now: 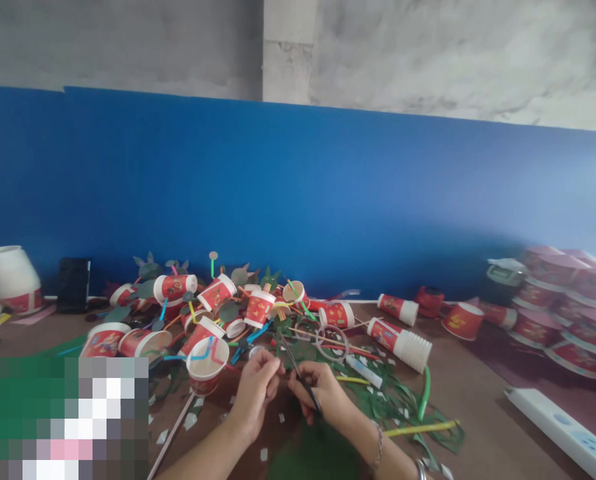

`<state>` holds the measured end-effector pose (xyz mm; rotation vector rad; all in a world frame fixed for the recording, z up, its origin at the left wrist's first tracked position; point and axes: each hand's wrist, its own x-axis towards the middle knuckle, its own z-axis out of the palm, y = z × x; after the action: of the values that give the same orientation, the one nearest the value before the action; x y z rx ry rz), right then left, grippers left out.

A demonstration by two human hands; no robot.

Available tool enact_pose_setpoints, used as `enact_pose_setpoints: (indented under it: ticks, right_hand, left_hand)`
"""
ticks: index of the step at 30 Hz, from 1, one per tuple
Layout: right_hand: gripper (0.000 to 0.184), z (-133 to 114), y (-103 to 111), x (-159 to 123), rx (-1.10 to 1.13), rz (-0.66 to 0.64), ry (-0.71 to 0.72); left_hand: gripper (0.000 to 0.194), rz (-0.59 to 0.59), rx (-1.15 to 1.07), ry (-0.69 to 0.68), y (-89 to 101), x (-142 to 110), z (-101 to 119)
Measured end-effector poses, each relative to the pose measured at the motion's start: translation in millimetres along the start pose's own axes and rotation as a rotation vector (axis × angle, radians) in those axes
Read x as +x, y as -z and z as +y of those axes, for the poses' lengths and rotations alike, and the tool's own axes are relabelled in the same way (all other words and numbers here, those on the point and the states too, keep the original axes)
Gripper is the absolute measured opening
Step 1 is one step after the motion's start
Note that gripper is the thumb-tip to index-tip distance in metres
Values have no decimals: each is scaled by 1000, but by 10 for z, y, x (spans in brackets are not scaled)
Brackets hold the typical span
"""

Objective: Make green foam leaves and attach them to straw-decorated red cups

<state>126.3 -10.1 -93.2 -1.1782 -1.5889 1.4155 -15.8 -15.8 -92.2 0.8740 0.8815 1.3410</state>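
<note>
My right hand [324, 392] is closed round a pair of dark-handled scissors [293, 359], blades pointing up and away from me. Close beside it, my left hand [258, 390] has thumb and fingers pinched together; whatever they hold is too small to make out. Left of that hand stands a red-and-white paper cup [207, 365] with bent straws on it. Beyond both hands lie a clear tape roll [332, 343] and a white tube [364, 371]. Green paper scraps [378, 400] and small white bits are scattered around, with a green sheet [318, 453] below my right hand.
A heap of red paper cups [218, 292] with straws and cut-paper shapes fills the back left. Nested cups [401, 343] lie to the right. Stacked pink-topped cups [563, 327] and a white power strip [563, 423] are far right; a blue panel [298, 193] stands behind.
</note>
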Motion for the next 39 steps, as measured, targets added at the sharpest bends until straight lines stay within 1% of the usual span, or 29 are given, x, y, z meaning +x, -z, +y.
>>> enact_pose_setpoints:
  ticks: [1,2,5,6,8,10,12,15,17,19,21,25,27,30,35,39]
  right_hand:
    - [31,-5,13,13,12,54,11]
    - [31,-5,31,29,25,136,42]
    - [25,25,117,76,-8,452,201]
    - [21,41,150,86,-69,529,243]
    - [20,70,209,94,-244,614,269]
    - [26,88,243,87,-429,632,258]
    - [31,98,249,78,-568,615,261]
    - [34,107,231,89,-674,587,264]
    - [36,114,222,112,-703,579,239]
    - [37,119,225,134,-738,574,213]
    - [38,118,236,142,-780,585,191]
    - [33,94,259,125,-880,636,130]
    - [28,78,260,122,-909,632,58]
    - [26,55,251,139,-892,625,-39]
    - [24,16,244,164,-802,667,-122]
    - [24,-11,226,167,-818,671,-169]
  left_hand:
    - [26,2,1,8,-7,-8,9]
    - [25,-1,-7,25,-16,-18,19]
    - [23,-44,-80,90,-39,-53,41]
    - [22,-67,-111,118,-42,-64,42]
    - [23,-130,-155,184,-44,-80,33]
    - [23,-213,-147,271,-44,-93,18]
    - [21,-309,-71,370,-51,-110,3]
    - [20,-427,85,492,-85,-148,-13]
    - [25,-459,144,523,-116,-171,-19]
    - [33,-458,159,528,-142,-181,-20]
    - [36,-432,136,527,-157,-177,-14]
    - [25,-366,56,511,-148,-157,2]
    - [21,-374,23,511,-138,-156,5]
    - [18,-425,-12,488,-133,-166,0]
    - [17,-450,-1,475,-134,-176,-18]
    - [19,-444,8,478,-124,-163,-49]
